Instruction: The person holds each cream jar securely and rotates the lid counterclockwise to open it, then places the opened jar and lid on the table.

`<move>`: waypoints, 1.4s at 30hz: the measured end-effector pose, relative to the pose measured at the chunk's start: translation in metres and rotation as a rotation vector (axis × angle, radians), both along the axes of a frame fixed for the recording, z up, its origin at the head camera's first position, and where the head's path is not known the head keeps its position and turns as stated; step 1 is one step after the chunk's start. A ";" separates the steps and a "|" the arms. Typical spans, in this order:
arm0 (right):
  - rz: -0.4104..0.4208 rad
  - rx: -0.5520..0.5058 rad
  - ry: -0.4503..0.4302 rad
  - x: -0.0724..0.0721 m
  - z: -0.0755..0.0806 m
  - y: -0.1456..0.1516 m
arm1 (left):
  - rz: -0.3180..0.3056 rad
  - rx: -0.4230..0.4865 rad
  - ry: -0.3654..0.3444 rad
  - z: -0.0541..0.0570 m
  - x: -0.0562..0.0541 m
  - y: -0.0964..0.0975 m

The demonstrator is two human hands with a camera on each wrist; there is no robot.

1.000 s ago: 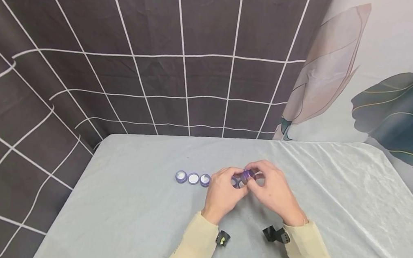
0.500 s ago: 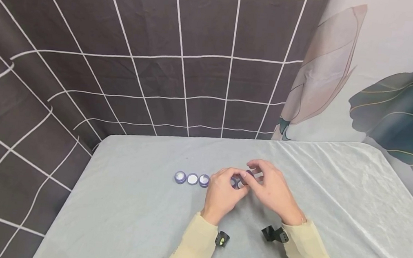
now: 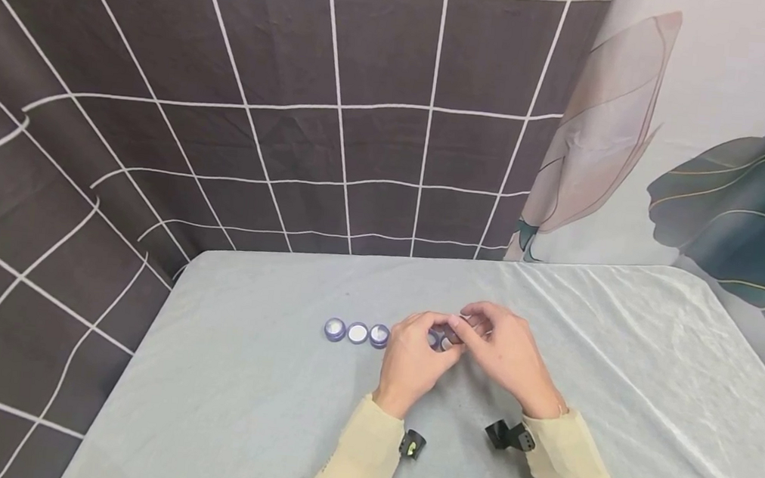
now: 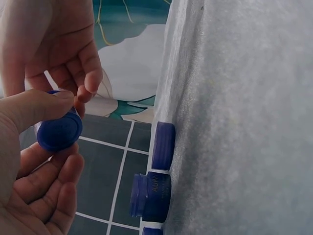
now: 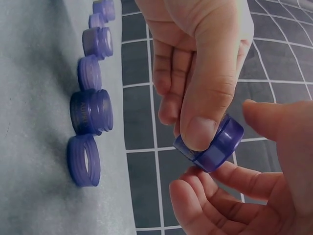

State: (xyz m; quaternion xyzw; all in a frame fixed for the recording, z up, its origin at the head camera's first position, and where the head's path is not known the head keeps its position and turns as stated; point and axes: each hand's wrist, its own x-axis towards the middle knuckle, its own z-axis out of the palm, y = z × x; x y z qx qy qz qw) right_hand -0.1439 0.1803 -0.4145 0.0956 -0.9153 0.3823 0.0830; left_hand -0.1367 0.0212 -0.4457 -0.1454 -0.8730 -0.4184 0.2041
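Note:
My left hand [image 3: 413, 359] pinches a small purple cream jar [image 5: 220, 147] with its thumb on the side; in the head view the fingers mostly hide this jar. Around the jar's other end lies my right hand [image 3: 498, 352], its thumb spread away and its fingers loosely bent. Whether those fingers touch the jar is hard to tell. Below the hands, a row stands on the table, with uncapped purple jars [image 5: 91, 112] alternating with purple lids [image 5: 84, 161]. Part of the row is hidden by my left hand in the head view, leaving a jar [image 3: 335, 329] at its left end.
A pale grey cloth [image 3: 227, 377] covers the table, slightly creased on the right. Behind it hangs a dark curtain with white grid lines [image 3: 282, 139], and a leaf-patterned curtain [image 3: 735, 186] at right. A black camera mount [image 3: 509, 434] sits at my right wrist.
The purple jar between my hands has gone from visible to mostly hidden in the head view. My right hand's fingers have shifted around it. The row on the table has not moved.

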 end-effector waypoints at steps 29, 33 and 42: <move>0.014 0.003 0.055 0.001 0.004 0.000 | -0.014 0.018 -0.007 0.001 0.000 0.000; 0.021 -0.007 0.048 0.002 0.005 0.000 | -0.013 0.013 -0.011 0.001 0.000 0.000; 0.041 -0.026 0.042 0.002 0.004 0.001 | -0.007 0.012 -0.004 0.001 0.000 0.000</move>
